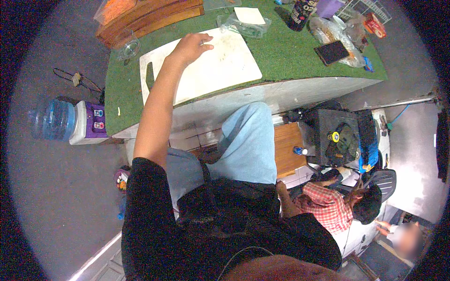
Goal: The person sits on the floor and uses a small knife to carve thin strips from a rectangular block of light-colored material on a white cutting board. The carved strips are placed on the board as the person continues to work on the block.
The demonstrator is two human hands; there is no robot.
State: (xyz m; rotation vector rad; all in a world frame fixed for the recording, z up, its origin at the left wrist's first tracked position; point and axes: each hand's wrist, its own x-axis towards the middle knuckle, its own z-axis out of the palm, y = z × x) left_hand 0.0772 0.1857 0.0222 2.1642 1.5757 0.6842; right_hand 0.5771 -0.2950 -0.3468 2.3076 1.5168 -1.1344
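A white cutting board (225,66) with a handle slot lies on the green turf-like cover (288,59) of the table. My left hand (194,47) is over the upper part of the board, thumb and fingers apart, holding nothing; whether it touches the board is unclear. My right arm hangs at my side, and my right hand (281,187) shows only in part beside my thigh, its fingers hidden. Past the board's far edge lie a clear plastic bag (258,31) and a white paper (249,15). A clear container (130,48) stands near the board's far left corner.
A smartphone (332,53) lies beside plastic bags at the right, near a dark bottle (300,14). A wooden piece (151,19) and a bag of orange shreds (114,10) are at the far left. A water dispenser (88,121) stands left; a person in a checked shirt (325,207) sits lower right.
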